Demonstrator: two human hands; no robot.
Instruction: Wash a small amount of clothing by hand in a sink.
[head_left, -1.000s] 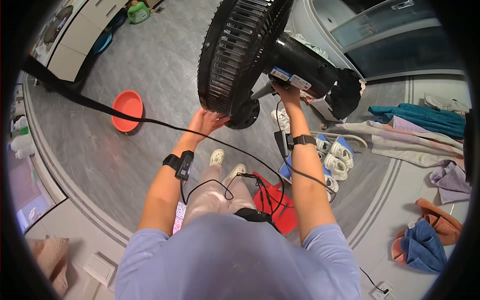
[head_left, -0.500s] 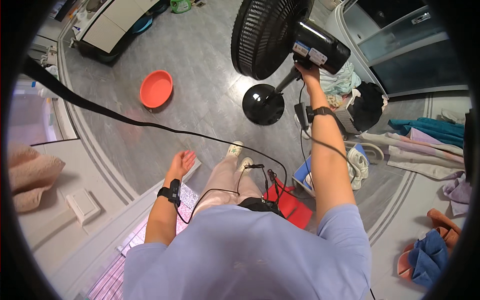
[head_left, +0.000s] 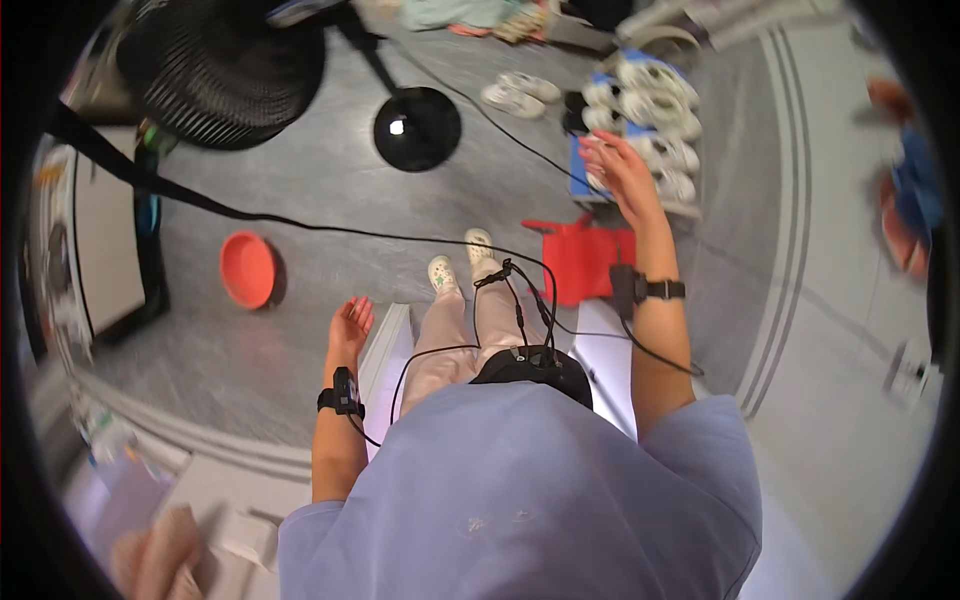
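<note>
My right hand (head_left: 622, 172) reaches forward with its fingers extended and holds nothing. Beneath and beyond it is a shoe rack (head_left: 580, 170) with blue parts, bearing several white shoes (head_left: 657, 103). A red plastic chair (head_left: 588, 262) stands just nearer than that hand. My left hand (head_left: 351, 322) hangs low at my side, fingers loosely apart, empty, over the grey floor. At the upper left stands a black electric fan (head_left: 225, 75) on a round glossy base (head_left: 418, 128), apart from both hands.
A red basin (head_left: 248, 269) sits on the floor to the left. Near the fan cord, a pair of white shoes (head_left: 520, 95) lies on the floor. A white cabinet (head_left: 108, 235) lines the left side. A black cable (head_left: 330, 230) crosses in front of my legs.
My right hand has let go of the fan and come back over the shoe rack. The view has turned right, so the fan and basin appear farther left. My left hand stays low.
</note>
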